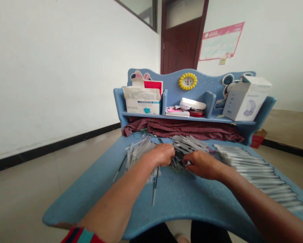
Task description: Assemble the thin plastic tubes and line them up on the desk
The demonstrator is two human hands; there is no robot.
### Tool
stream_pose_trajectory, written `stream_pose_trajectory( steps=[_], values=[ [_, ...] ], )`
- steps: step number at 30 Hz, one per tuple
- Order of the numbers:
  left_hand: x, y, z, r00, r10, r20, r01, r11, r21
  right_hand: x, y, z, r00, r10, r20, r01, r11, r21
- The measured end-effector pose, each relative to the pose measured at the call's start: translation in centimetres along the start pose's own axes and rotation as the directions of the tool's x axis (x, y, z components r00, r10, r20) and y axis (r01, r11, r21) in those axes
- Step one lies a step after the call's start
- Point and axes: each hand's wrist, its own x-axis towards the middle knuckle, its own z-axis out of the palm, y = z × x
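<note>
My left hand [165, 154] is curled and my right hand [200, 164] half-bent; I can't tell whether either grips anything. The dark rod pile [178, 158] lies between them on the tabletop [181, 199], about equally near both, long axes mixed. Knuckles hide my left fingertips; blur smears the sleeved row [261, 175] rightward.

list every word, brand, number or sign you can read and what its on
Left carton: a Chinese line, seemingly starting "一次性"; the rest is too small to read.
White carton on the right: small print, unreadable.
Pink-edged wall poster: heading too blurred to read.
Yellow-rimmed dial: markings too small to read.
</note>
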Motion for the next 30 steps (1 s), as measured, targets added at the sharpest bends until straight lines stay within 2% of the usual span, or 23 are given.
stream_pose_trajectory(
  steps=[2, 5, 8, 12, 22, 30],
  values=[
    [-0.2, 0.5, -0.1, 1.0, 0.005, -0.005, -0.005, 1.0, 0.025, 0.2, 0.5, 0.1, 0.999, 0.036, -0.031, -0.036, 0.999, -0.004],
    [-0.1, 0.9, 0.0, 1.0, -0.001, -0.018, 0.002, 1.0, 0.029, 0.4, 1.9, -0.2, 0.982, 0.159, -0.099, -0.162, 0.986, -0.028],
    [0.0, 1.0, 0.2, 1.0, -0.004, -0.001, 0.004, 0.999, 0.051, 0.5, 3.8, -0.5, 0.939, 0.305, -0.16, -0.314, 0.949, -0.036],
    [0.2, 1.1, 0.3, 1.0, 0.006, 0.026, -0.009, 0.995, 0.101, 0.7, 5.2, -0.3, 0.892, 0.41, -0.189, -0.429, 0.9, -0.073],
    [0.2, 1.5, 0.2, 0.997, 0.07, 0.017, -0.072, 0.983, 0.172, 1.4, 5.0, 0.5, 0.874, 0.459, -0.158, -0.479, 0.869, -0.126],
    [0.4, 1.3, 0.7, 0.997, 0.076, -0.015, -0.074, 0.987, 0.14, 2.1, 5.0, 0.9, 0.876, 0.467, -0.125, -0.482, 0.862, -0.159]
  ],
)
